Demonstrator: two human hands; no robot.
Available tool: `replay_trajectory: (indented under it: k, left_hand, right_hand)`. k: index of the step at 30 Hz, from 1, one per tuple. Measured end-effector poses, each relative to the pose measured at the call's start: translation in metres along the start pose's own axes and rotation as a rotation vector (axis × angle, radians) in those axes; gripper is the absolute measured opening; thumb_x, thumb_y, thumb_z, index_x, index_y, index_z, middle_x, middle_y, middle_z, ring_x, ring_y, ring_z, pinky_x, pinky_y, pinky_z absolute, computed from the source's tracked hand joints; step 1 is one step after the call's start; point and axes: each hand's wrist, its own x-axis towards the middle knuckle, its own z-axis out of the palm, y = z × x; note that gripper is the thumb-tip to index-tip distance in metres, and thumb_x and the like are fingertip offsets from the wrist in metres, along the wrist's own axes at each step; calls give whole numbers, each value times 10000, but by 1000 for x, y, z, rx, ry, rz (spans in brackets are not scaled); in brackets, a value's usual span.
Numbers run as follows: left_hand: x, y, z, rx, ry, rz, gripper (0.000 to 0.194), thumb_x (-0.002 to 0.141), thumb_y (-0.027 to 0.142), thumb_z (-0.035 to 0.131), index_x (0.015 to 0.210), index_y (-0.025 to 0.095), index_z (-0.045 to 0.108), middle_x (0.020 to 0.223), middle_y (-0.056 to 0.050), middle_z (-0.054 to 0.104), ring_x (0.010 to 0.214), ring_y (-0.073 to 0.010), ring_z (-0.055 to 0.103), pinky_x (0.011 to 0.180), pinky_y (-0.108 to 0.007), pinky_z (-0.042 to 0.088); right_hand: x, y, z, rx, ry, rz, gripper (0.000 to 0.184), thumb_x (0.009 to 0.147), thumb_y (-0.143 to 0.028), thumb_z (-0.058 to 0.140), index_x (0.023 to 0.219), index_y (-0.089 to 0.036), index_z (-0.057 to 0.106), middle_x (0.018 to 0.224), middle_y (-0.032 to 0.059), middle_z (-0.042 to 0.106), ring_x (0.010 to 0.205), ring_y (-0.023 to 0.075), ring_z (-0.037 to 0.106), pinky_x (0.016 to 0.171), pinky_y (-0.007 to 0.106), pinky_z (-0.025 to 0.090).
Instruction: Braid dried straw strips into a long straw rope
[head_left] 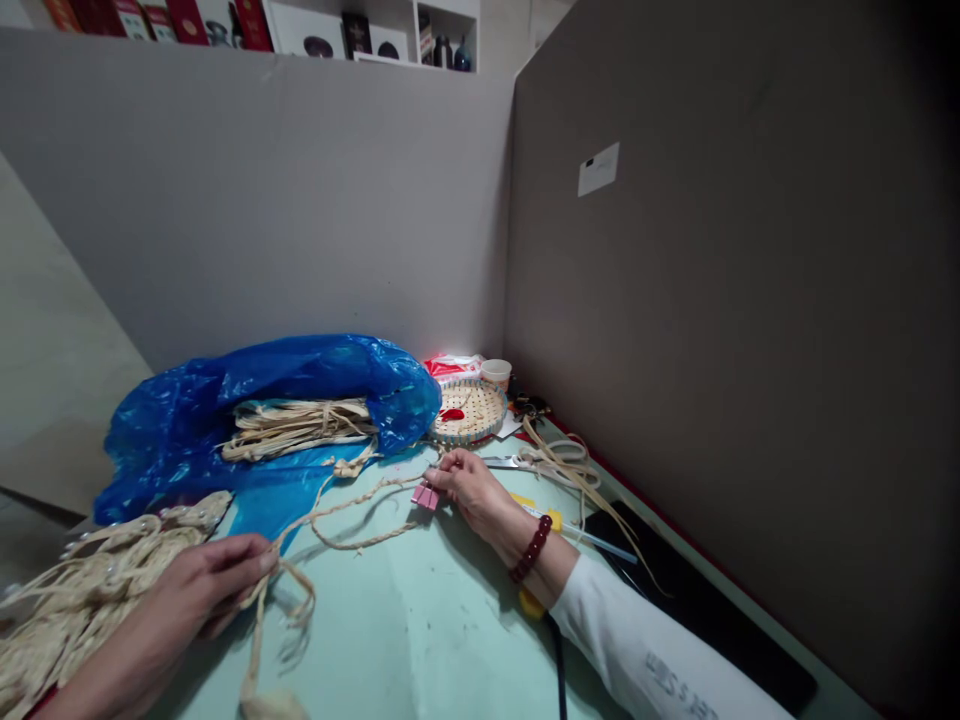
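Observation:
My left hand [217, 575] is closed, thumb and fingers pinching a twisted straw cord [360, 497] at the lower left. From there the cord runs right across the pale green tabletop, and loose tails hang below the fingers. My right hand [472, 490], with a dark red bead bracelet on its wrist, pinches a pink binder clip [425, 497] near the cord's far end. Whether the clip bites on the cord is too small to tell. Beside my left forearm lies a pile of woven straw work [82, 590] with pearl-like beads.
A blue plastic bag [337, 360] with a straw bundle [300, 430] lies at the back left. Behind my right hand are a round woven tray [484, 410], a paper cup [495, 373] and scissors [502, 462]. A yellow tool [555, 520] and a black slab [720, 610] lie rightward. Grey partitions [300, 200] stand behind.

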Motion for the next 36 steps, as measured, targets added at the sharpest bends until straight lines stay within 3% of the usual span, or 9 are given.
replay_trajectory:
  k: [3, 11, 13, 16, 19, 24, 30, 33, 36]
  left_hand:
    - [3, 7, 7, -39, -49, 12, 390, 606, 547, 653, 655, 165, 589, 498, 81, 381, 447, -74, 271, 439, -192, 168]
    - [29, 18, 81, -25, -153, 52, 321, 779, 356, 613, 545, 169, 499, 429, 93, 385, 388, -53, 308, 406, -196, 216]
    - [37, 18, 82, 5, -139, 17, 257, 867, 332, 578, 687, 149, 576, 542, 69, 505, 425, -64, 421, 419, -193, 338]
    - [45, 18, 77, 51, -111, -21, 239, 908, 349, 561, 1034, 151, 606, 940, -24, 655, 724, -139, 635, 635, -306, 545]
    - [51, 18, 83, 90, -123, -17, 299, 899, 344, 575, 1138, 164, 586, 1119, -62, 636, 912, -204, 644, 768, -393, 552]
    - [58, 20, 109, 129, -183, 37, 311, 887, 333, 593, 1151, 170, 588, 1172, -68, 622, 957, -218, 634, 791, -406, 547]
    - [56, 27, 118, 105, -229, 92, 275, 893, 341, 584, 1098, 159, 605, 1081, -54, 650, 877, -191, 648, 745, -374, 553]
    - [53, 27, 117, 54, -248, 100, 212, 897, 343, 578, 950, 143, 627, 875, -8, 658, 688, -129, 625, 613, -289, 534]
    - [51, 27, 113, -35, -257, 96, 261, 879, 316, 586, 678, 153, 561, 571, 75, 519, 439, -61, 448, 425, -192, 374]
  right_hand:
    - [-3, 1, 3, 22, -4, -1, 366, 506, -180, 784, 618, -195, 436, 514, -58, 537, 506, 96, 495, 512, 217, 339]
    - [-5, 7, 7, 6, 38, -46, 366, 480, -183, 757, 587, -206, 408, 473, -78, 462, 484, 93, 442, 489, 222, 291]
    - [-4, 7, 6, 1, 49, -57, 367, 476, -190, 757, 584, -207, 407, 478, -75, 459, 502, 105, 461, 503, 226, 304]
    - [-3, 8, 7, -2, 52, -60, 363, 475, -196, 754, 577, -206, 406, 484, -69, 458, 517, 117, 475, 523, 236, 321]
    - [-3, 10, 10, -7, 54, -74, 347, 492, -191, 740, 576, -205, 404, 486, -77, 435, 506, 104, 437, 525, 234, 310]
    - [-4, 9, 11, -28, 78, -121, 348, 515, -192, 731, 577, -205, 388, 506, -84, 409, 523, 94, 392, 531, 224, 295]
    - [-3, 7, 11, -50, 116, -181, 344, 527, -196, 717, 569, -203, 375, 522, -88, 395, 527, 89, 380, 540, 226, 310]
    - [-4, 7, 12, -60, 115, -195, 347, 541, -212, 718, 571, -207, 373, 520, -88, 390, 524, 95, 393, 535, 232, 312]
    - [-5, 6, 11, -75, 123, -207, 360, 545, -211, 727, 573, -209, 368, 528, -88, 379, 526, 96, 388, 536, 233, 310]
